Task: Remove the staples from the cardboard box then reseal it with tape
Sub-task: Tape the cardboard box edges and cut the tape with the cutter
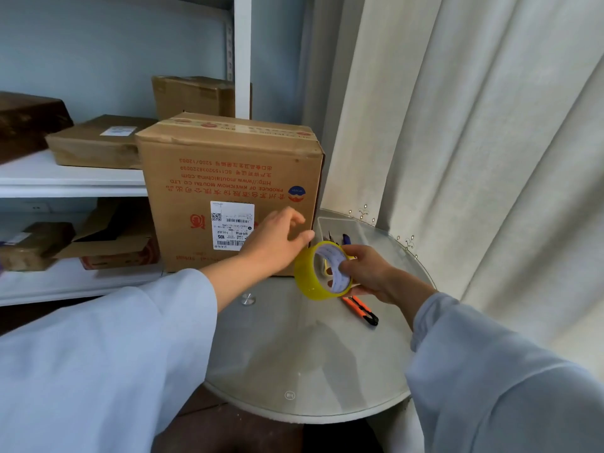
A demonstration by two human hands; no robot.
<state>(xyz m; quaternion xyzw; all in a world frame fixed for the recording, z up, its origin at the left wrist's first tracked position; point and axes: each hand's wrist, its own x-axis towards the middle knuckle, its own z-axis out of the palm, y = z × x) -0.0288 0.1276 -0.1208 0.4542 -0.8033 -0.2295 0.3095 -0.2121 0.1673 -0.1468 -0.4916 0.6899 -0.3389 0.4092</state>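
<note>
Fingers (354,256) of the right hand (366,273) curl round the tape roll (322,273), left hand (277,238) loosely spread against the cardboard box (228,178) at the counter's (294,354) far edge; an unbraced pull could skew the strip.

Brown cardboard box (228,191) upright on table; yellow tape roll (322,271) held beside it

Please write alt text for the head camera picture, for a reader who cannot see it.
The right hand holds a roll of yellow tape above a round glass table, while the open left hand reaches toward the cardboard box standing on it. An orange utility knife lies on the table beneath the tape.
</note>
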